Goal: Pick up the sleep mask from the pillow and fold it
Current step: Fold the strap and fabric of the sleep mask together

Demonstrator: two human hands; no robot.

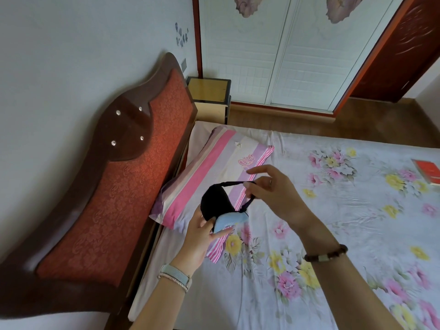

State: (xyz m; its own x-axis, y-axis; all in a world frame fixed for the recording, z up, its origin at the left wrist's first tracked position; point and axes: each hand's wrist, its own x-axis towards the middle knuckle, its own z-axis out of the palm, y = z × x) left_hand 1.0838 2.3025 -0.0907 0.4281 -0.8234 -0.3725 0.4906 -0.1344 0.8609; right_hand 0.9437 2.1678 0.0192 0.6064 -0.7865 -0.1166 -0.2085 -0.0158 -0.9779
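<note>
Left hand [202, 236] pinches the sleep mask [217, 206]; right hand [271, 189], at 2 o'clock, grips its strap [234, 184], which may slip if overstretched.

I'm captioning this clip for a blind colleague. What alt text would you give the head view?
Two bare hands hold a sleep mask in the air above a striped pillow: the left hand grips its black and pale blue body while the right hand pulls the strap outward. Below lies a floral bedsheet, with a red padded headboard at left.
</note>
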